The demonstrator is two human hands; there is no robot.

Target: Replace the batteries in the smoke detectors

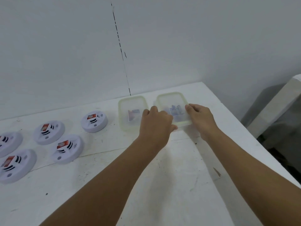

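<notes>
Both bare forearms reach forward over a white table (pixel 162 185) w/ scuffed, marked top, converging on the right-hand one of two translucent plastic containers (pixel 172 108) near the far edge. The left hand (pixel 156 123) sits at that container's left side, knuckles up, fingers curled over its near-left corner; the thumb points up between the two boxes. The right hand (pixel 200 118) grips the right rim, thumb on top of the lid edge, fingers wrapped down the side. Motion blur softens the box, so whether the lid is lifting or seated can't be told. Blue-ish items, possibly batteries (pixel 175 110), show faintly through the lid. The second container (pixel 132 111), just beside the first on the left, is lidded w/ red-and-blue contents inside, untouched.

Five white round smoke detectors lie face up on the table's left part, well apart from the hands: one (pixel 94 121) nearest the containers, two more (pixel 49 132) (pixel 67 148) toward the center-left, and two (pixel 17 165) (pixel 9 143) at the left edge, one cut by the frame. Each carries a red-and-white label by dark vent slots.

Behind: a plain pale wall (pixel 65 46) w/ a vertical seam. At right, another white surface (pixel 276 108) stands beyond a dark gap.
</notes>
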